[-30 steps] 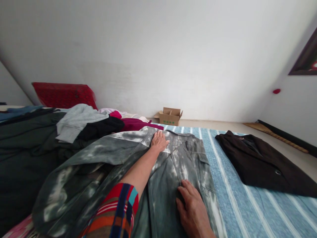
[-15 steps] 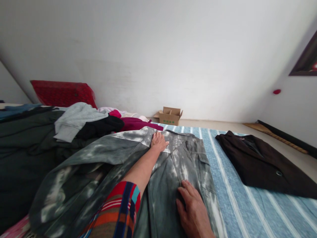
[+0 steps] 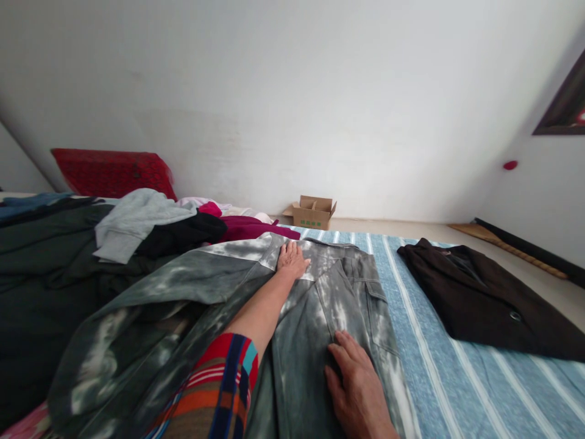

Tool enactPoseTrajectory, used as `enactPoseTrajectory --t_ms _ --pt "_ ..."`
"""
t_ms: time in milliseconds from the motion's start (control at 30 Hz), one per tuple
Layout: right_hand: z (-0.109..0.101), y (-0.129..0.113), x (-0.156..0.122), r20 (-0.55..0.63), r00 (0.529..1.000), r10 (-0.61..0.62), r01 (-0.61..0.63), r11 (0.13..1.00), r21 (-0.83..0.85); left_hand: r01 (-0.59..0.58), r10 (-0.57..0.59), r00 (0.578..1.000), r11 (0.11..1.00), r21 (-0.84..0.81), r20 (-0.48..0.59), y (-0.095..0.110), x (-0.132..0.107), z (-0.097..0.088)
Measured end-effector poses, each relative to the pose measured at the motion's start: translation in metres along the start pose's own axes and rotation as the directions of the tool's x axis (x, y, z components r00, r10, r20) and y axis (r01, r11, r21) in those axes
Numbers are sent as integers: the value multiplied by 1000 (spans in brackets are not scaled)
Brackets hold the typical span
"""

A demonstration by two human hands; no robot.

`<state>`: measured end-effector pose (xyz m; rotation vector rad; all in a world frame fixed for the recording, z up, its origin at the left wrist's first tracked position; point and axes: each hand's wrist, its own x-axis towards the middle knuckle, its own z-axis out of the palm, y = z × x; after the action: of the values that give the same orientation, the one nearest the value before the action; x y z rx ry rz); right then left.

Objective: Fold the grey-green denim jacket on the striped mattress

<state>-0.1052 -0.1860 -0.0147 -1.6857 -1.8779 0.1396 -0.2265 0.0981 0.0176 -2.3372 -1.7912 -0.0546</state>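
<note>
A grey-green garment with whitish mottling, which looks like cargo trousers [image 3: 299,329], lies spread in front of me. A flap pocket shows on its right side, and a wide part fans out to the lower left in loose folds. My left hand [image 3: 292,259] rests flat near its top edge, fingers stretched out, its forearm crossing the cloth. Lower down, my right hand [image 3: 359,384] lies on the right half with fingers loosely bent and thumb apart. Neither hand grips the fabric. My left forearm and sleeve hide part of the middle.
A dark brown folded jacket [image 3: 484,299] lies at right on the blue striped sheet [image 3: 425,305]. Dark clothes [image 3: 41,292], a light grey sweatshirt [image 3: 141,219] and a magenta garment [image 3: 247,228] are heaped at left. Behind stand a cardboard box [image 3: 313,213] and a red bundle [image 3: 116,174].
Both hands stay in nearly the same places on the trousers. The view has shifted very slightly; nothing has been taken hold of or let go.
</note>
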Motion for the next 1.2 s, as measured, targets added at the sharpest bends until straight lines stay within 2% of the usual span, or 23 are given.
enactPoseTrajectory --t_ms 367,633,833,1000,1100,1200 --pt "1 0 0 -18 1000 -23 24 1000 8 -17 18 996 1000 13 -93 0 -6 2" --pt "0 0 1 3 1000 -9 9 1000 4 23 -23 998 1000 -6 -63 3 1 6" --pt "2 2 0 1 1000 -15 15 1000 21 -3 -1 998 998 -60 -64 3 -5 -1" --pt "2 1 0 14 1000 -11 10 1000 19 -68 57 993 992 -106 -107 4 -39 -16" --pt "-1 0 0 37 999 -2 1 1000 17 -138 107 981 972 -193 -163 -2 -77 -26" --pt "-4 0 -1 68 998 6 -8 1000 21 -255 156 947 898 -359 -281 -15 -124 -39"
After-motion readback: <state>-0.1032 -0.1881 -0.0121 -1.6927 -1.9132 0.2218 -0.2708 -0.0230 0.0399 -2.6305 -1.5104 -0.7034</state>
